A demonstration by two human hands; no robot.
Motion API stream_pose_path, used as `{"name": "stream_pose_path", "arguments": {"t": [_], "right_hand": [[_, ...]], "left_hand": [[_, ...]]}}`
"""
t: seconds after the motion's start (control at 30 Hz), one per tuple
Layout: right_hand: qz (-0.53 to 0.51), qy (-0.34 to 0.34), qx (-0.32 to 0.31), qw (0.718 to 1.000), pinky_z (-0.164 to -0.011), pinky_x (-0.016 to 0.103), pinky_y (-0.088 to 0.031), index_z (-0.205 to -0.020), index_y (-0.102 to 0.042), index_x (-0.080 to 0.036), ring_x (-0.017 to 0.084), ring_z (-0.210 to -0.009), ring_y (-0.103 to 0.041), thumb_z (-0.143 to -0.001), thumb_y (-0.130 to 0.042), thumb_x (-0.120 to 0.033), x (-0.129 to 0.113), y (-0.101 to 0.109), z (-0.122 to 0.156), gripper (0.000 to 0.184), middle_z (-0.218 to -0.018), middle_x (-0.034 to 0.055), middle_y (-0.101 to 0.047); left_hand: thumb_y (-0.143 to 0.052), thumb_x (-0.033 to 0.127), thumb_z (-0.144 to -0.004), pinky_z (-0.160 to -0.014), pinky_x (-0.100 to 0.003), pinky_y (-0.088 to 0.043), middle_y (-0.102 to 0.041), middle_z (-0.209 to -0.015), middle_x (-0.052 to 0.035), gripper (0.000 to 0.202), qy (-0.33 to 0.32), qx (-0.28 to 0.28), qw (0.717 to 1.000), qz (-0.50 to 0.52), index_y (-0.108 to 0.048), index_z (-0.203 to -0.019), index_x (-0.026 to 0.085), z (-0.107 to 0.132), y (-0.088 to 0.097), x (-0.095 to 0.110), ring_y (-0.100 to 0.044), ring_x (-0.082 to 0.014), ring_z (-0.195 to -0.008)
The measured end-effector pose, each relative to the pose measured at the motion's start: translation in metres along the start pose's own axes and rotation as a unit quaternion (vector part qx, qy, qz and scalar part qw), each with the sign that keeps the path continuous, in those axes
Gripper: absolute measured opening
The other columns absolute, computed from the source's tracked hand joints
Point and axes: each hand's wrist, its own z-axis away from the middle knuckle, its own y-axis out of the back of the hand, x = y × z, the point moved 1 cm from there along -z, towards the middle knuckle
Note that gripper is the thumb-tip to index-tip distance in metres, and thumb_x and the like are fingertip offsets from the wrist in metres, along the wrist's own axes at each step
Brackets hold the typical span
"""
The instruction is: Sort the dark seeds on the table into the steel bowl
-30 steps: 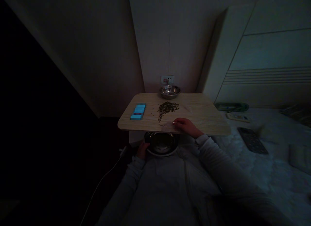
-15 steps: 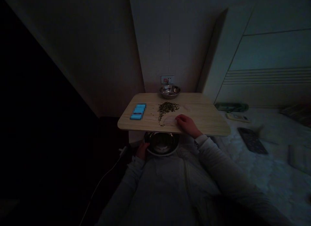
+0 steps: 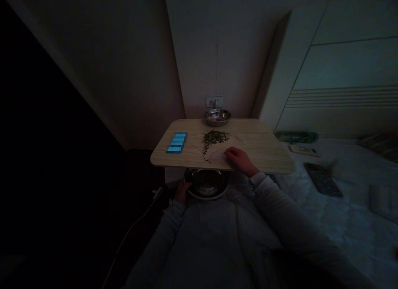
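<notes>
My right hand (image 3: 239, 158) rests low over the small wooden table, fingers pinched on the edge of a thin, clear, curved sheet (image 3: 217, 156), perhaps plastic; its exact kind is too faint to tell. Just beyond that sheet lies a loose pile of small green bits (image 3: 214, 137), like beans or seeds, with a trail running toward the near edge. Below the table edge, my left hand (image 3: 182, 192) grips the left rim of a shiny metal bowl (image 3: 207, 194) on my lap. Some dark bits show inside this bowl, too dim to name.
A second metal bowl (image 3: 217, 118) stands at the table's (image 3: 261, 148) far edge, below a wall socket (image 3: 214, 101). On the left lies a phone with a lit screen (image 3: 177, 142). A bed (image 3: 338, 214) on the right holds a remote (image 3: 304, 150) and a dark patterned object (image 3: 323, 180).
Very little differs. My right hand and the clear sheet have barely shifted, and my left hand stays on the bowl's rim.
</notes>
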Motion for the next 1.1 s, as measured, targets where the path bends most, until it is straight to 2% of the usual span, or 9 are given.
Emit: {"name": "stream_pose_path", "arguments": {"t": [0.2, 0.37, 0.53, 0.73, 0.9, 1.1], "right_hand": [[0.000, -0.007, -0.016, 1.000, -0.070, 0.030, -0.043, -0.074, -0.064, -0.020, 0.018, -0.070, -0.055, -0.075, -0.053, -0.038, -0.006, 0.000, 0.002, 0.021, -0.068, 0.0017, -0.063], [-0.002, -0.004, -0.022, 1.000, -0.068, 0.030, -0.042, -0.074, -0.063, -0.020, 0.018, -0.068, -0.053, -0.076, -0.053, -0.039, -0.007, 0.001, 0.003, 0.022, -0.067, 0.0010, -0.062], [0.004, -0.006, -0.035, 0.999, -0.066, 0.030, -0.041, -0.072, -0.061, -0.020, 0.017, -0.065, -0.051, -0.077, -0.053, -0.043, -0.008, 0.001, 0.004, 0.025, -0.064, 0.0005, -0.060], [0.008, 0.000, -0.034, 0.999, -0.066, 0.029, -0.040, -0.070, -0.061, -0.021, 0.016, -0.065, -0.051, -0.077, -0.053, -0.041, -0.008, 0.001, 0.004, 0.023, -0.064, 0.0001, -0.061], [0.003, 0.000, -0.058, 0.998, -0.063, 0.028, -0.039, -0.072, -0.062, -0.020, 0.015, -0.062, -0.050, -0.077, -0.054, -0.041, -0.008, 0.000, 0.005, 0.023, -0.062, -0.0007, -0.061], [0.004, 0.003, -0.085, 0.996, -0.064, 0.028, -0.040, -0.072, -0.062, -0.020, 0.016, -0.064, -0.054, -0.078, -0.055, -0.041, -0.008, -0.002, 0.006, 0.023, -0.065, -0.0005, -0.063]], "left_hand": [[-0.074, 0.016, -0.054, -0.097, -0.043, -0.050, -0.074, -0.079, -0.0059, 0.012, -0.011, -0.030, 0.998, -0.048, -0.067, -0.061, 0.023, 0.008, 0.004, 0.016, -0.065, -0.0346, -0.109], [-0.073, 0.014, -0.052, -0.097, -0.042, -0.050, -0.074, -0.079, -0.0058, 0.014, -0.001, -0.060, 0.998, -0.034, -0.066, -0.060, 0.023, 0.008, 0.002, 0.019, -0.066, -0.0333, -0.108], [-0.073, 0.015, -0.054, -0.098, -0.043, -0.050, -0.074, -0.081, -0.0066, 0.012, -0.012, -0.055, 0.998, -0.034, -0.065, -0.059, 0.023, 0.005, 0.004, 0.014, -0.065, -0.0334, -0.108], [-0.074, 0.010, -0.052, -0.101, -0.042, -0.047, -0.075, -0.083, -0.0054, 0.017, -0.024, -0.045, 0.998, -0.037, -0.068, -0.059, 0.024, 0.000, 0.009, 0.009, -0.064, -0.0337, -0.112], [-0.074, 0.022, -0.056, -0.100, -0.045, -0.048, -0.076, -0.086, -0.0074, 0.009, -0.020, -0.040, 0.999, -0.016, -0.069, -0.064, 0.022, 0.003, 0.005, 0.008, -0.065, -0.0345, -0.110], [-0.073, 0.017, -0.054, -0.100, -0.041, -0.047, -0.076, -0.087, -0.0068, 0.009, -0.034, -0.007, 0.999, -0.034, -0.068, -0.059, 0.022, 0.005, 0.001, 0.009, -0.065, -0.0325, -0.109]]}}
